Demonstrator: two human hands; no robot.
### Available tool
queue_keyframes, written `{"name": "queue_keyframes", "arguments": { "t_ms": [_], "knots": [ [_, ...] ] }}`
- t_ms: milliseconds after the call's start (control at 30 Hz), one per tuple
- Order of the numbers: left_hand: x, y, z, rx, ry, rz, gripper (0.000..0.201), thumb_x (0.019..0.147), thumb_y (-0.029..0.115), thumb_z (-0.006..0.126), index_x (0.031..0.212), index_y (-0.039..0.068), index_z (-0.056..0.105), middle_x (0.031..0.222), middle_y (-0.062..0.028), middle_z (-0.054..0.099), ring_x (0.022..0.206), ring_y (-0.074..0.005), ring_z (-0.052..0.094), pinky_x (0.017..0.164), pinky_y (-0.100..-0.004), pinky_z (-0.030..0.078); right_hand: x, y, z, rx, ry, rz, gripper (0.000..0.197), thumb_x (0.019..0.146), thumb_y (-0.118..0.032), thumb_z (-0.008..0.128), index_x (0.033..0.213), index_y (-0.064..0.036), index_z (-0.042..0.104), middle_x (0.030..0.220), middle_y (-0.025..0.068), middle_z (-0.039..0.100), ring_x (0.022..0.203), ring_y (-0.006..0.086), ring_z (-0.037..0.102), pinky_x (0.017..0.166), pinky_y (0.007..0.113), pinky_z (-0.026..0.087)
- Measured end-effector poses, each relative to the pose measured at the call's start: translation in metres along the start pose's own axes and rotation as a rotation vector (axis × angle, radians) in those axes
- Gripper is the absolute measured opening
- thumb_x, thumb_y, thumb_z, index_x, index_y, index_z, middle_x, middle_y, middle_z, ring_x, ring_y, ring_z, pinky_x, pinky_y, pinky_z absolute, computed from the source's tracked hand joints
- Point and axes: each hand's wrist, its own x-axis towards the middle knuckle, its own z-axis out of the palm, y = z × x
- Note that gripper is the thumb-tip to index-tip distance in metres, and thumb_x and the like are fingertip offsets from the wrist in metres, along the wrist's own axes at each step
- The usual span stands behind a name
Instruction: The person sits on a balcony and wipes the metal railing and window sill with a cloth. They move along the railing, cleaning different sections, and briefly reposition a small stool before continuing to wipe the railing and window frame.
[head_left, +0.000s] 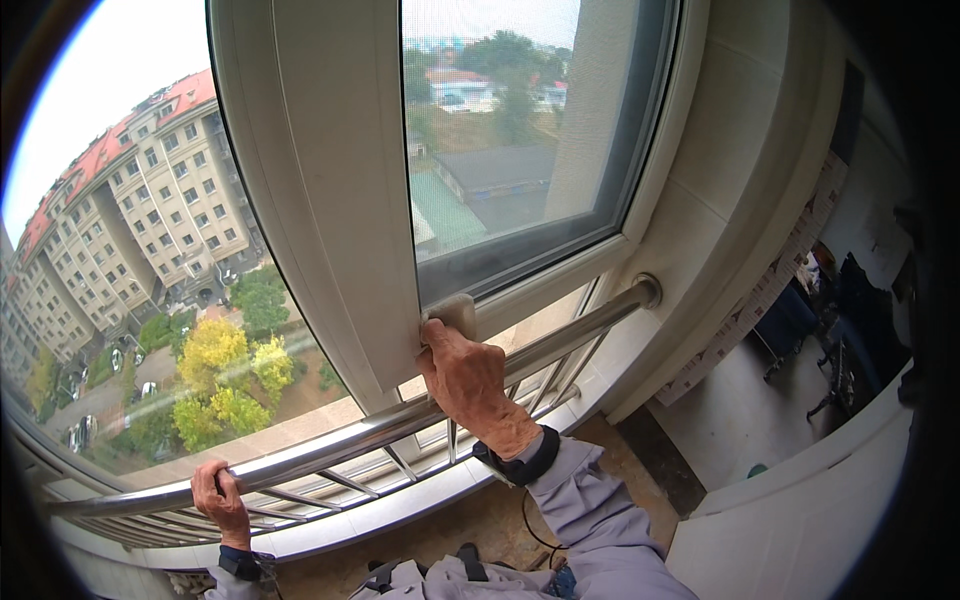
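My right hand is closed on a pale beige sponge, pressing it against the lower corner of the white window frame, just above the rail. Behind the fingers, part of the sponge is hidden. Lower left, my left hand is wrapped round the shiny metal handrail. A screened window pane stands above my right hand, and a wide white upright runs up to its left.
Thin metal bars stand under the handrail above a white sill. To the right are a tiled wall and a room with a dark office chair. Trees and a red-roofed building show outside.
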Motion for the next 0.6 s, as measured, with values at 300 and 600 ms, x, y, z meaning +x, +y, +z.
{"name": "queue_keyframes", "arguments": {
  "t_ms": [300, 600],
  "knots": [
    [-0.001, -0.003, -0.002, -0.049, -0.016, -0.006, 0.009, 0.093, 0.001, 0.055, 0.095, 0.003, 0.064, 0.093, -0.0121, 0.064, 0.09, -0.0303, 0.061, 0.086, -0.0393, 0.048, -0.073, 0.035, -0.045, 0.822, -0.088, 0.605, 0.025, 0.099, -0.016, 0.059, 0.116, 0.0014, 0.059, 0.094, 0.007, 0.067, 0.082, 0.0114, 0.063, 0.07, 0.029, 0.055],
    [-0.003, -0.007, 0.003, -0.035, 0.015, 0.027, 0.01, 0.092, 0.0, 0.053, 0.094, 0.003, 0.062, 0.09, -0.0132, 0.061, 0.087, -0.0314, 0.06, 0.086, -0.0406, 0.047, -0.007, 0.27, -0.142, -0.528, 0.294, 0.626, 0.018, 0.1, -0.022, 0.057, 0.112, -0.0081, 0.055, 0.098, 0.0219, 0.072, 0.092, 0.0465, 0.069, 0.077, 0.057, 0.054]
  ]
}}
